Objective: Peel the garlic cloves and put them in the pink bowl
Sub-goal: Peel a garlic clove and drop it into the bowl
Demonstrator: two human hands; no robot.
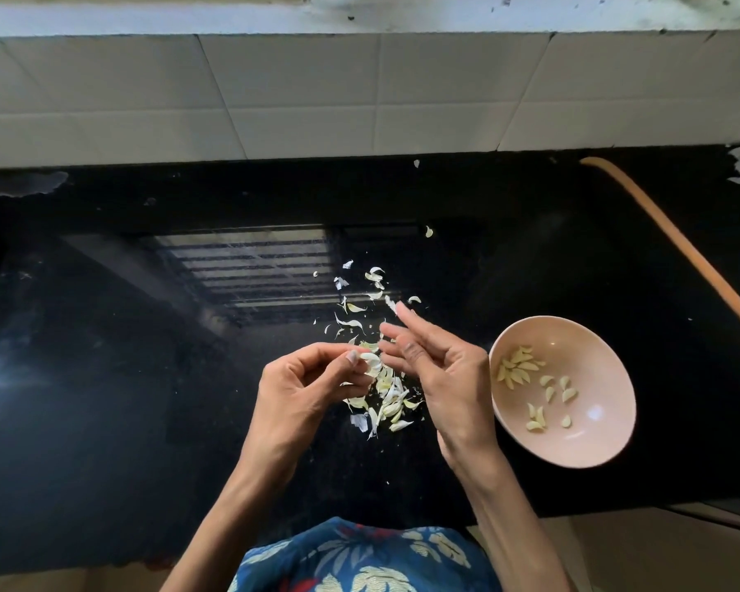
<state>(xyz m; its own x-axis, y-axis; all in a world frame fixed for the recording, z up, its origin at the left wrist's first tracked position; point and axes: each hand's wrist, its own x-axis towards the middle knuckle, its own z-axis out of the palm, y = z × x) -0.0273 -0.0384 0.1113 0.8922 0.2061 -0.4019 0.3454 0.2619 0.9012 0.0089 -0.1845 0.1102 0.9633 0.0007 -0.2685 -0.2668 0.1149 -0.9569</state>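
Clove (pixel 370 363) sits at centre frame, pinched between the thumb and curled fingertips of the left hand (pixel 304 386), with its papery skin seemingly partly on. Just right of it the right hand (pixel 441 373) is open, fingers (pixel 406 318) loosely spread and holding nothing I can make out; a white flake lies by the index tip, though whether it clings there or lies on the counter (pixel 146 378) is unclear. Below both hands, loose skins (pixel 387 399) litter the dark counter. At right of frame, near the right wrist, the bowl (pixel 594 378) already holds a scatter of peeled cloves (pixel 517 369). The step looks like mid-peel: next, the right fingers need to close on a skin edge and strip it, then the bare clove goes rightward into the bowl.
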